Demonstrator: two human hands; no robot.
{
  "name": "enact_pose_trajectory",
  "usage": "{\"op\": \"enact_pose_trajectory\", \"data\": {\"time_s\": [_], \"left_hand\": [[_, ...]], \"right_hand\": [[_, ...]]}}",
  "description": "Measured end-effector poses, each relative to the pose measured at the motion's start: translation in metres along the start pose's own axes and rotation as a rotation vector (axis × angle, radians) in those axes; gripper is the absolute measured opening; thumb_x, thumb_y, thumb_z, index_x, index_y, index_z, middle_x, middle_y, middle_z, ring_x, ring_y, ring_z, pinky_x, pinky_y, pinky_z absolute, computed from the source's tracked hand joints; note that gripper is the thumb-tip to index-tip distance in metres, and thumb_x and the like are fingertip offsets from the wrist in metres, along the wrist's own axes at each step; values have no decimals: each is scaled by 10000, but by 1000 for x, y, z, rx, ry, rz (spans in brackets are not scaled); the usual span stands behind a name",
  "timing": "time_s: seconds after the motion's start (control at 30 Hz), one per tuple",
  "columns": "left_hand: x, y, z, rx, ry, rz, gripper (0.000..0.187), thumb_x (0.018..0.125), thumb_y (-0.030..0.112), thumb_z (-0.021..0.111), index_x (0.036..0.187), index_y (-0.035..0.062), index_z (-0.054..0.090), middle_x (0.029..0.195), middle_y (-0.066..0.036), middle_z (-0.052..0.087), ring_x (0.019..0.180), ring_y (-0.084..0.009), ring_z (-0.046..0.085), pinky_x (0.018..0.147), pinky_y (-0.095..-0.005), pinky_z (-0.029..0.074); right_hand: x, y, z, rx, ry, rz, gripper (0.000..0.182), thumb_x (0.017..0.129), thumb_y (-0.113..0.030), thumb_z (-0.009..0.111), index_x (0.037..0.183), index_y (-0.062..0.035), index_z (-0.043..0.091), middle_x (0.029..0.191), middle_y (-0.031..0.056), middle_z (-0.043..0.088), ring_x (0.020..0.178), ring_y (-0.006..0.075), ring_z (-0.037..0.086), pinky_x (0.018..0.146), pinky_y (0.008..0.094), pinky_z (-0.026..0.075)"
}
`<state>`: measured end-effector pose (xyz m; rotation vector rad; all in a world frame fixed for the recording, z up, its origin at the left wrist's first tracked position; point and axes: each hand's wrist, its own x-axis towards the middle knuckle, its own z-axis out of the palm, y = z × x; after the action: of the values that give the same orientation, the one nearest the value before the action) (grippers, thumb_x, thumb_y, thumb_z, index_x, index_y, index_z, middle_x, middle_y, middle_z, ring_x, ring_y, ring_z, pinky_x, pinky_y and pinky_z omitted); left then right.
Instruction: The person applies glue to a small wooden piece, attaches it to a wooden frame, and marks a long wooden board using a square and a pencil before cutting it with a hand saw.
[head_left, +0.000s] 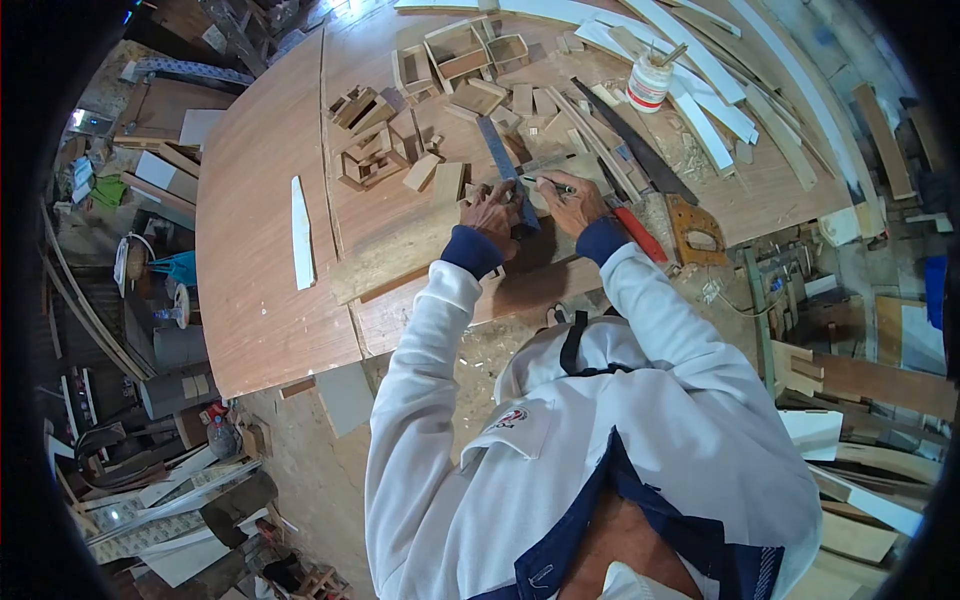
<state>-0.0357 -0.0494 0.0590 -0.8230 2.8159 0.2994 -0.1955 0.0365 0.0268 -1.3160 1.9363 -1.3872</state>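
Observation:
My left hand (489,214) is pressed on a try square (497,150), its fingers curled at the lower end. The square's metal blade points away from me across the worktable. Just to the right, my right hand (568,203) is closed in a pinch on a slim dark pencil (540,181), its tip close to the square. Under both hands lies a piece of wood, mostly covered by them. A long wooden board (395,250) lies left of my left hand. Small wood blocks (449,180) sit just beyond that hand.
Small wooden box frames (460,52) stand at the back of the worktable (262,230). A handsaw (697,232) with a wooden handle lies at right, beside a red-handled tool (640,234). Behind them are a white glue jar (649,82) and long strips (700,125).

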Motion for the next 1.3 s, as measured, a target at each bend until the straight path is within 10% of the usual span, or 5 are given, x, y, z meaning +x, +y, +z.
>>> {"op": "enact_pose_trajectory", "data": {"time_s": [0.73, 0.8, 1.07, 1.3], "left_hand": [[1, 1, 3, 16, -5, -5, 809, 594, 290, 764, 1341, 194, 471, 1440, -46, 332, 1272, -389, 350, 965, -532, 410], [1, -2, 8, 19, -3, 3, 810, 596, 288, 765, 1344, 196, 469, 1441, -48, 332, 1276, -391, 346, 971, -538, 403], [-23, 18, 19, 58, 273, -26, 518, 656, 167, 677, 1161, 120, 572, 1238, -75, 469, 1178, -301, 423, 872, -514, 354], [-26, 26, 51, 125, 476, -80, 367, 693, 173, 593, 1054, 109, 562, 1002, -94, 517, 990, -268, 489, 768, -452, 347]], "right_hand": [[-9, -14, -14, -345, -93, -26, 238, 848, -281, 555, 803, -57, 621, 761, 148, 670, 726, 364, 635, 630, 426, 505], [-18, -4, -26, -747, -271, -508, 178, 864, -233, 524, 830, -65, 567, 734, 152, 654, 664, 363, 632, 560, 451, 489], [-24, 27, -38, -282, -180, 272, 388, 943, -347, 421, 924, -12, 615, 848, 277, 629, 767, 432, 618, 685, 484, 493], [-30, 56, -18, -315, -86, 210, 517, 894, -461, 492, 841, 33, 636, 824, 285, 630, 756, 440, 617, 683, 471, 492]]}}
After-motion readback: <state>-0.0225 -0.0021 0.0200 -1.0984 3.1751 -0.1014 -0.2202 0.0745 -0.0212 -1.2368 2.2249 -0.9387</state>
